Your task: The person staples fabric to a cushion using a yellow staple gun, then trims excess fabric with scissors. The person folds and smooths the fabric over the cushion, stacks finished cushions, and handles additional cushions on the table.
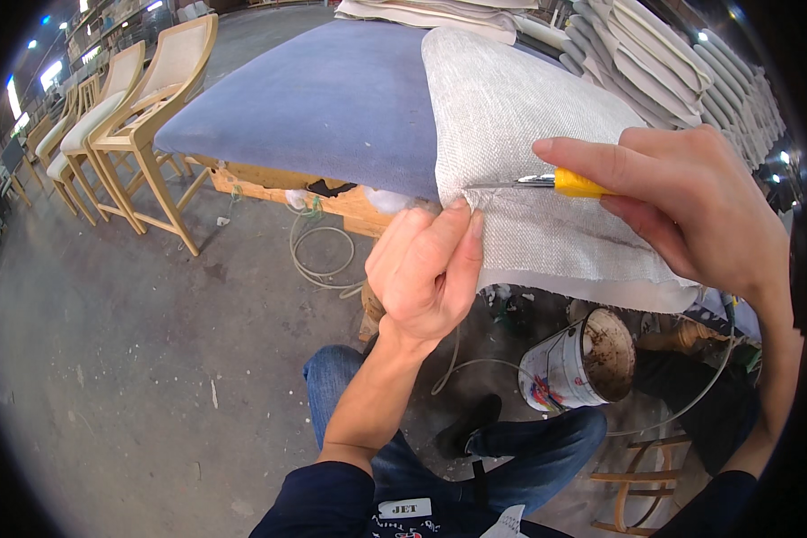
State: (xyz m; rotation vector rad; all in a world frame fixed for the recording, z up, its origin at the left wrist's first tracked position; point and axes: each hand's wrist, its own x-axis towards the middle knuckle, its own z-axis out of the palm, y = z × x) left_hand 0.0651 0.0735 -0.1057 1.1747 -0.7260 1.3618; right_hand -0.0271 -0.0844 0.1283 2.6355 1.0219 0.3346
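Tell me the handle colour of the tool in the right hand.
The handle is yellow; it shows best in the head view.

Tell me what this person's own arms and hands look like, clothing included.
The left hand and right hand are bare, with no glove, ring or watch in sight. The forearms are bare too, up to dark navy sleeves near the picture's lower edge.
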